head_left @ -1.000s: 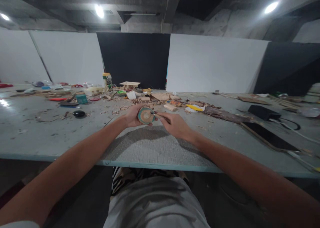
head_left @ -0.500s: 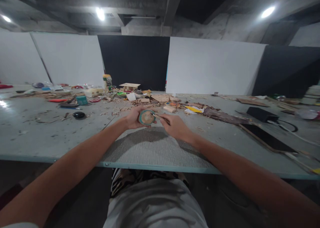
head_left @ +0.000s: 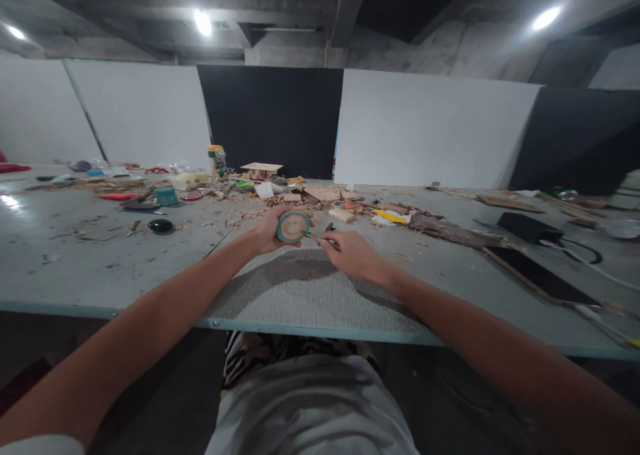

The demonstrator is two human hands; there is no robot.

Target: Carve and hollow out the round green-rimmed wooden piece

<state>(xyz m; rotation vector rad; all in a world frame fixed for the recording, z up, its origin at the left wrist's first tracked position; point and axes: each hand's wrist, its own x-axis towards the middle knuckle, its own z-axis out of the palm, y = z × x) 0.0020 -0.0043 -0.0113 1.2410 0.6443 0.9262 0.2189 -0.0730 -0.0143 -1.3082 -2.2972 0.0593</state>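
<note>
My left hand (head_left: 269,232) is wrapped around a round wooden disc (head_left: 293,227), its pale face tilted toward me and its rim coloured teal. Fingers hold it from behind and from the left. My right hand (head_left: 353,252) pinches a slim wooden-handled tool (head_left: 315,237), whose tip meets the lower right of the disc's face. The tip is too small to make out, so the tool's exact kind cannot be told. Both hands are a little above the grey table (head_left: 300,295), with a shadow below them.
Wood shavings and scraps lie across the table's back, by a small wood block (head_left: 341,214) and a bark piece (head_left: 445,230). A black mouse-shaped object (head_left: 161,225) is left. At right are a phone (head_left: 540,275), a black box (head_left: 529,227) and cables.
The tool's tip has moved down the disc's face, from the upper right to the lower right. The disc is turned slightly. My view has shifted a little.
</note>
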